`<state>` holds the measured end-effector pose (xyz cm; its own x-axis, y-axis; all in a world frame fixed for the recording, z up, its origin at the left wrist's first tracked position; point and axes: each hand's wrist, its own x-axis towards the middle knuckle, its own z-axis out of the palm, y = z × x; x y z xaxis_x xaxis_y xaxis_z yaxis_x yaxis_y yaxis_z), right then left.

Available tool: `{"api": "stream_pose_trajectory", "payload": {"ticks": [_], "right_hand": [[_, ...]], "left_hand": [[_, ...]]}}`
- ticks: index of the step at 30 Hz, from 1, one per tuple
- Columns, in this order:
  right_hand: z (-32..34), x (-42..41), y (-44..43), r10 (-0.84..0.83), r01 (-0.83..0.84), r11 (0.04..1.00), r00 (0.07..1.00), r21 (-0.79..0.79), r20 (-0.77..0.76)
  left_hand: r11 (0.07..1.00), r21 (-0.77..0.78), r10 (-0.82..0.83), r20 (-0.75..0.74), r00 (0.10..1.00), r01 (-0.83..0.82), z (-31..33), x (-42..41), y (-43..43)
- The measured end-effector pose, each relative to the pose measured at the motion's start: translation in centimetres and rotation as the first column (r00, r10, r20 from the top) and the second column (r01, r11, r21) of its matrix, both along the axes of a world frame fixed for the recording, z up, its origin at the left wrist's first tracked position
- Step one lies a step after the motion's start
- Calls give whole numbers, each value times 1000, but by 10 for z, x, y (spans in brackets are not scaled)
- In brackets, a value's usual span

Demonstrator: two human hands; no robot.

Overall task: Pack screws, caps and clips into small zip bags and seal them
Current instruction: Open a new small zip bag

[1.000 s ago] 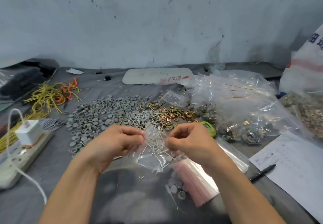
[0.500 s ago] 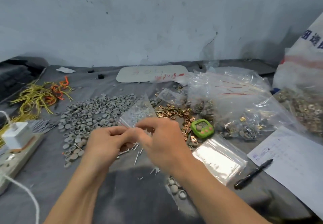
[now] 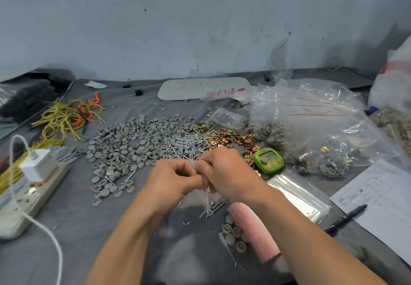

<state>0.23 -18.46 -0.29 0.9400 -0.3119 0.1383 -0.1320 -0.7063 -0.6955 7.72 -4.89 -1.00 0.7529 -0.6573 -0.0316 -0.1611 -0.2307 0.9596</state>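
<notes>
Change, bag: zip bag (image 3: 206, 197) no longer lifted flat above the knuckles as half a second ago; now hanging below them, turned edge-on, red seal strip showing as a thin line.
Change, hands: pressed close together, unlike the wide spread of a second ago.
Left grip (image 3: 175, 180): fingers curled, thumb on top, pinching the bag's upper edge from the left.
Right grip (image 3: 224, 177): knuckles up, fingers folded, pinching the same edge from the right, touching the left grip.
Bag contents: screws (image 3: 213, 207) bunched at the lower end, just above the desk (image 3: 89, 240).
Bag place: centre of the desk, near side of the loose screw pile (image 3: 186, 147), grey caps (image 3: 124, 142) far left, brass clips (image 3: 231, 139) far right.
Writing: red scrawl on the white board (image 3: 200, 88) at the far edge, not legible; digits on the green timer (image 3: 269, 160) blurred; printed form on the paper sheet (image 3: 382, 198) at right too small to read.
</notes>
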Motion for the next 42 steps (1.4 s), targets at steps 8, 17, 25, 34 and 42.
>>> {"api": "stream_pose_trajectory", "payload": {"ticks": [8, 17, 25, 34, 42], "right_hand": [[-15, -9, -8, -3, -9, 935, 999, 353, 36], [-15, -18, -8, 134, -108, 913, 990, 394, -39], [-16, -29, -8, 175, -140, 841, 984, 523, -18], [-15, -23, 4, 20, -40, 981, 995, 192, 102], [-12, -16, 9, 35, -54, 902, 998, 428, 52]], "left_hand": [[995, 87, 26, 174, 984, -42, -5, 0, 1], [968, 215, 41, 367, 929, -128, -10, -6, 1], [971, 191, -180, 166, 970, 148, -3, -5, 17], [974, 20, -224, 34, 974, 224, -2, -6, 23], [992, 127, -24, 125, 992, 8, 6, -2, 31]]}}
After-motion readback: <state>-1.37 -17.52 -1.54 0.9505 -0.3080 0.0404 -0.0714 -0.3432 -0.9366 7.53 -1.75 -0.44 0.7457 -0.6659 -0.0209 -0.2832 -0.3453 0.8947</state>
